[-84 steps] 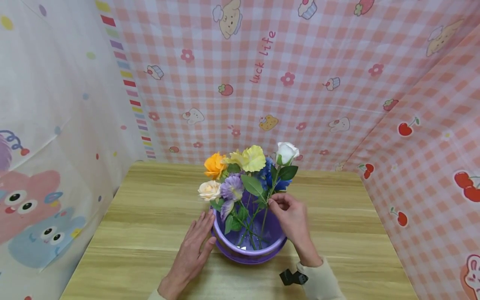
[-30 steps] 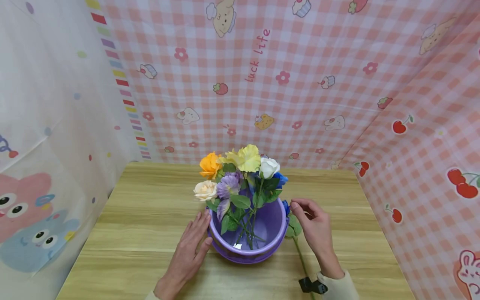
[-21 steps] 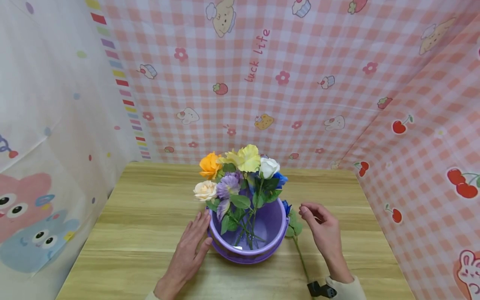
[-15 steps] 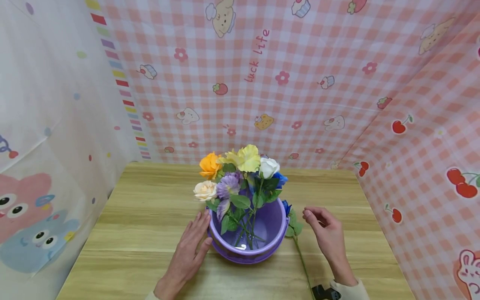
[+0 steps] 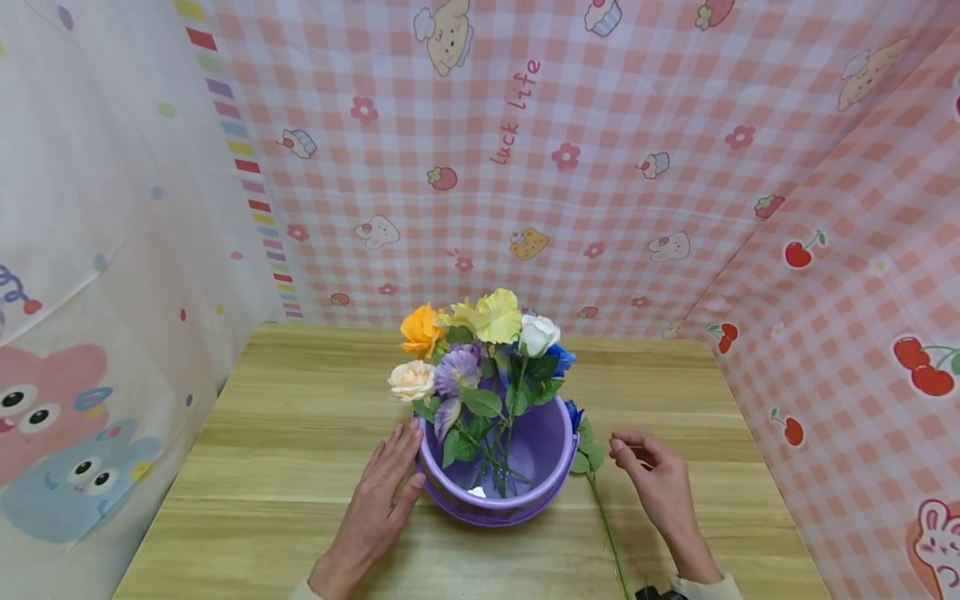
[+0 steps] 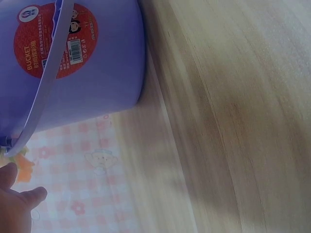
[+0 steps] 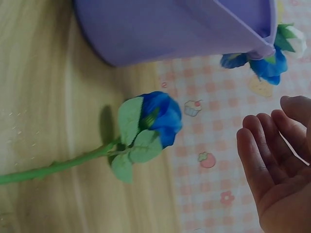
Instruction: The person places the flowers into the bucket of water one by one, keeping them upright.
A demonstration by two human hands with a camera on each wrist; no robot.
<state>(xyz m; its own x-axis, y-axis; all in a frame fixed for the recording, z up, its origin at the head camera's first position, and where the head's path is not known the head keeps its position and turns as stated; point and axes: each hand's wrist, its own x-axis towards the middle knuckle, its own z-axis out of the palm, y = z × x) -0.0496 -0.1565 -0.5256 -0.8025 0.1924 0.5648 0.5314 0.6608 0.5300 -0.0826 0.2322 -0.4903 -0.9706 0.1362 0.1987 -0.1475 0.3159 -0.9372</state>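
Observation:
A purple bucket (image 5: 501,505) stands on the table with several artificial flowers leaning inside. Among them are a white rose (image 5: 538,336), a yellow flower (image 5: 497,317), an orange flower (image 5: 422,331), a cream rose (image 5: 412,381) and a purple flower (image 5: 457,372). My left hand (image 5: 372,508) rests its straight fingers against the bucket's left side. A blue rose (image 7: 163,119) with a green stem lies on the table right of the bucket. My right hand (image 5: 660,487) hovers just right of that rose, fingers loosely bent, holding nothing.
The bucket's handle (image 6: 46,90) hangs down its near side. A wooden table (image 5: 292,425) extends around the bucket. Behind it hangs a pink checked cloth (image 5: 465,117); other printed cloths enclose the left and right sides.
My right hand has let go of the white rose, which now leans in the bucket, and has moved right and toward me. The left hand stays at the bucket's side.

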